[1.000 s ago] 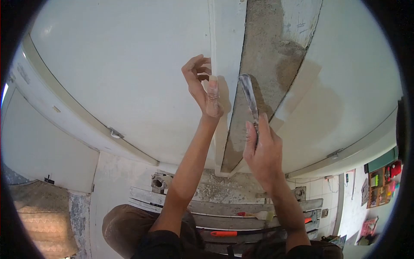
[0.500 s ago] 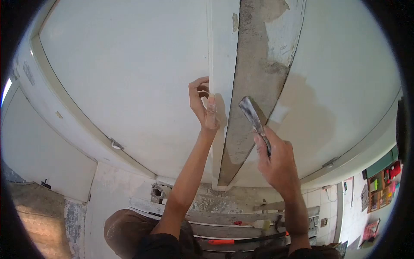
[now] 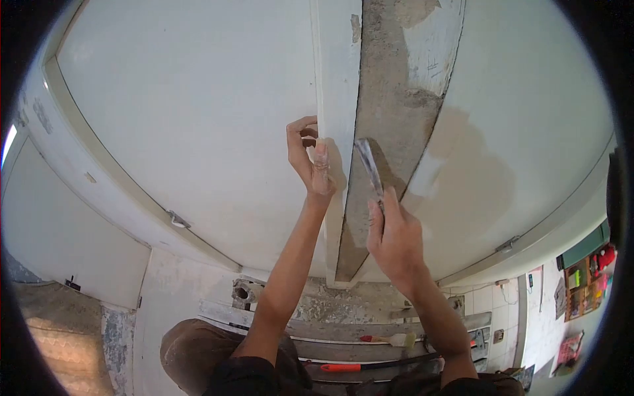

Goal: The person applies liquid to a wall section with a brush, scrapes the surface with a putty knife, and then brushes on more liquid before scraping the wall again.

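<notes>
Shifted leftward, the scraper (image 3: pixel 370 167) juts beyond the right hand (image 3: pixel 397 241) clenching it; the left hand (image 3: pixel 313 165) grips the white frame (image 3: pixel 338 72).

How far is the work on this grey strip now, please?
Most of the grey strip looks bare already. In progress: the right hand holds a scraper, its blade near the strip's left edge. A white patch near the top probably remains to be scraped.
</notes>
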Demonstrator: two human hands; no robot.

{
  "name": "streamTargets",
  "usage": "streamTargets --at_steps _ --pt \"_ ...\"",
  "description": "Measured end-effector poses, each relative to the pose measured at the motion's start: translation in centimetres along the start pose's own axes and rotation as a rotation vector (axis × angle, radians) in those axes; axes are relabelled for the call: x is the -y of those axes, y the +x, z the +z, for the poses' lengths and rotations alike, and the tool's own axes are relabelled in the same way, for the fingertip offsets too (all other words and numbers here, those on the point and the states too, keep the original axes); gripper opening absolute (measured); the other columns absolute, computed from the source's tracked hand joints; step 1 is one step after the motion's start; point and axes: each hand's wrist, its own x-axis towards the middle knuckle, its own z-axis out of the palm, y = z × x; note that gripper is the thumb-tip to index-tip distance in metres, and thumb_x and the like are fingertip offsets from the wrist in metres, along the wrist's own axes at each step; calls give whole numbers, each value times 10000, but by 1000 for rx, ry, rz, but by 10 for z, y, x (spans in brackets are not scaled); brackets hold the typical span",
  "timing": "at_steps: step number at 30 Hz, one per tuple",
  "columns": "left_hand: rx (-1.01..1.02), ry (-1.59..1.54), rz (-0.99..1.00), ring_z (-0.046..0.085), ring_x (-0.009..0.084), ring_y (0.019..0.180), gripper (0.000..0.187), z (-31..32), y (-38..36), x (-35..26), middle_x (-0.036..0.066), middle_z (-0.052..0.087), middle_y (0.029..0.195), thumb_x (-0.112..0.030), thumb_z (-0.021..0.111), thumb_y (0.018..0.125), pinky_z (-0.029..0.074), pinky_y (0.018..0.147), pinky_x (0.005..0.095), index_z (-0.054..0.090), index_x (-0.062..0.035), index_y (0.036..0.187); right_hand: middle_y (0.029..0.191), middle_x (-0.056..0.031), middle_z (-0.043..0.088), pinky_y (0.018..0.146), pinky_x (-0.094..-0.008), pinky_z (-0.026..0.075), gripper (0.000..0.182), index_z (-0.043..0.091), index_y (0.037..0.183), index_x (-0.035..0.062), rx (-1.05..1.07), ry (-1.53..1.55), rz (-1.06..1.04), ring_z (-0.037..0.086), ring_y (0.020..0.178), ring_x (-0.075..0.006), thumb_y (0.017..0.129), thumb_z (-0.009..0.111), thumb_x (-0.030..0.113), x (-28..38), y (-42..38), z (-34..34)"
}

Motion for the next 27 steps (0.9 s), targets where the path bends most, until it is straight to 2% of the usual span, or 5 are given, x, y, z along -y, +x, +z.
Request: streamTargets --at_steps 3,8,13,23,27 --pt "4 -4 -10 485 189 933 588 1 2 0 99 544 1054 -513 508 923 394 821 323 554 34 1136 807 -235 666 589 -502 531 220 533 1138 5 33 -43 25 657 699 -445 984 551 161 -28 -37 28" --pt "6 -12 75 481 188 932 585 -1 1 9 91 530 1027 -510 501 941 391 835 332 548 40 1135 850 -266 660 691 -589 518 328 531 1242 33 748 35 352 652 743 -476 968 534 213 -76 -133 59" --pt "5 -42 72 464 180 930 549 2 1 3 83 513 1007 -469 501 953 378 849 331 538 49 1132 935 -252 640 858 -508 498 246 662 1027 37 1027 230 187 627 945 -426 921 586 246 -115 -277 101" --pt "2 -41 108 453 170 922 495 4 1 10 82 506 1000 -425 503 960 379 826 326 536 38 1133 1123 -236 643 973 -505 483 360 640 1128 32 1639 126 -113 611 1121 -409 874 654 287 -81 -300 106" --pt "-8 -38 128 440 168 911 492 3 0 13 89 519 1019 -427 505 958 383 794 324 549 34 1125 1275 -223 583 1043 -517 437 458 572 1271 62 1097 -74 -183 555 1226 -400 901 627 326 -153 -348 93"
